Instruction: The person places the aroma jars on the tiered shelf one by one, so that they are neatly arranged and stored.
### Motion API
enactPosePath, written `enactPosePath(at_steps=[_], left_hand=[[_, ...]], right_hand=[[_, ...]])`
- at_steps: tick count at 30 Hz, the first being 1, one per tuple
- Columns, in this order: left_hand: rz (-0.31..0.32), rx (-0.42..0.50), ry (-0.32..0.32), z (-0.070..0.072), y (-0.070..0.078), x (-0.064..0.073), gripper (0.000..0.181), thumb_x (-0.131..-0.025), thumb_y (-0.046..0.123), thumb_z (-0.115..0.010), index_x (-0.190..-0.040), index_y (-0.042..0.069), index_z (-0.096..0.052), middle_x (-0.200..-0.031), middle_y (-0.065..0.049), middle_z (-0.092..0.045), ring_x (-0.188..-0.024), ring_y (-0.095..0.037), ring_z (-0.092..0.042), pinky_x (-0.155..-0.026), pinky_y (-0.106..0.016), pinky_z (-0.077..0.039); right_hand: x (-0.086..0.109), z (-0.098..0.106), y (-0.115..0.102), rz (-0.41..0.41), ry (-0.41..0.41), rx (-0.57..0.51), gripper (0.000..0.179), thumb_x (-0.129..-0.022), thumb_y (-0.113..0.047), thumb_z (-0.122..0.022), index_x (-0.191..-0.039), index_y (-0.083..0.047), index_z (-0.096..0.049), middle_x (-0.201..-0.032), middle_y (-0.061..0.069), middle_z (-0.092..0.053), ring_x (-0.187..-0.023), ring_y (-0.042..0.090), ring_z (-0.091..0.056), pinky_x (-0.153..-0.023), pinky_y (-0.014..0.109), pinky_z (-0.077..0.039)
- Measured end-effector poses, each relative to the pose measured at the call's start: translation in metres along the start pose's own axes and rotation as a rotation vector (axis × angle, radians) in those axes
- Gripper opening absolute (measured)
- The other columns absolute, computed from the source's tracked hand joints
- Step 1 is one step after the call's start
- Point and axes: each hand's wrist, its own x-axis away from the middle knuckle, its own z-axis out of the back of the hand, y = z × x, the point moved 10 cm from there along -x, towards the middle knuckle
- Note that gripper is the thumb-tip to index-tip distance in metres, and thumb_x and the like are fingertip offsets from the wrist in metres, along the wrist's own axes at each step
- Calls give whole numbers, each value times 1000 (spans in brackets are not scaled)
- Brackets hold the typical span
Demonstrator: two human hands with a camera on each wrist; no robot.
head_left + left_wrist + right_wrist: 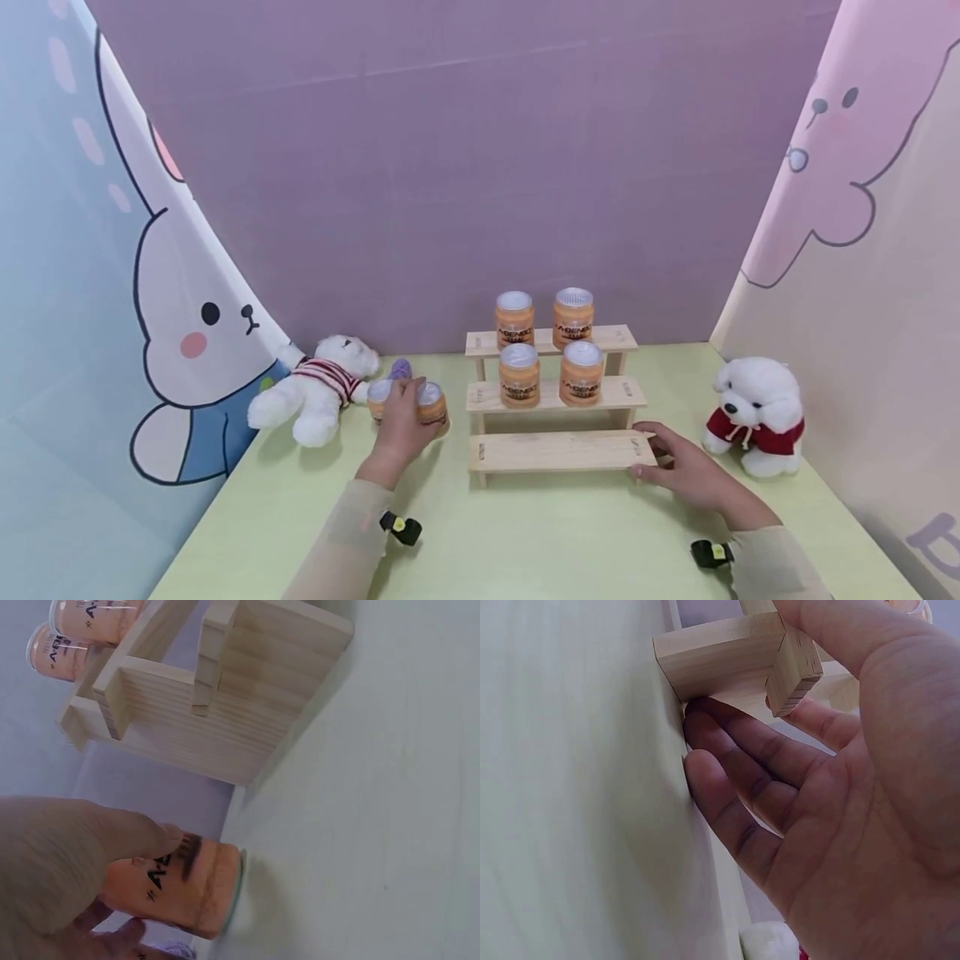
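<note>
Left hand (405,425) clamped on an orange can (433,402), thumb on one side, fingers round the other; can sits toward the table's far left corner, left of the wooden shelf (555,452). Can: squat, round, pale metallic top, dark lettering on the wall. A second can (377,390), same kind, just beside it on the left. Right hand (686,471) grips the right end of the shelf's lowest step between thumb and forefinger. Shelf: pale bare wood, three steps, near the table's far edge; two matching cans on the middle step, two on the top step. Purple fuzzy object (401,368) behind the left-hand cans. White plush in a striped top (330,379) lies by the left edge; white plush dog in red (757,417) sits by the right edge. Table (562,542) pale yellow-green; plain purple backdrop (465,167) behind, cartoon-printed panels either side, a rabbit on the left one. Left wrist view adds the thumb laid along the held can's black lettering, partly covering it; whether the base touches the table, cannot tell. Right wrist view adds the remaining fingers, extended below the step near the tabletop, hidden from the head view.
</note>
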Motion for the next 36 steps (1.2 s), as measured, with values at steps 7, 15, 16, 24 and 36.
enactPosePath(at_steps=[7,15,16,24,36], left_hand=[[6,30,-14,-12,-8,2,90,-77,9,-94,-151,-1,-43,-138,-28,-45,-122,-47,-56,-103,-58,-51],[5,160,-8,-26,-16,5,93,-79,8,-93,-154,2,-37,-144,-28,-50,-133,-43,-52,-116,-56,-40],[11,170,-8,-27,-18,5,93,-80,8,-92,-154,3,-37,-146,-26,-50,-135,-42,-51,-117,-55,-39],[45,202,22,-28,-23,5,91,-79,3,-92,-154,8,-40,-147,-26,-53,-134,-43,-53,-114,-58,-41],[50,198,37,-30,-27,7,91,-79,2,-92,-154,12,-42,-145,-25,-55,-132,-43,-55,-110,-59,-45]], right_hand=[[-1,1,1,14,-2,-9,73,-94,-27,-81,-153,-8,-43,-123,14,-69,-104,27,-67,-81,33,-55],[-1,-1,1,26,-13,-13,73,-95,-26,-80,-153,-6,-42,-124,16,-69,-101,28,-67,-79,33,-55],[-1,-1,1,27,-13,-13,73,-95,-26,-80,-153,-6,-42,-123,16,-69,-101,28,-67,-80,33,-55],[-3,-1,3,27,-13,-25,73,-95,-26,-80,-153,-7,-41,-124,15,-69,-102,27,-67,-81,34,-55],[-2,-1,6,2,-12,-34,74,-94,-25,-80,-154,-7,-41,-126,18,-68,-100,27,-67,-78,36,-56]])
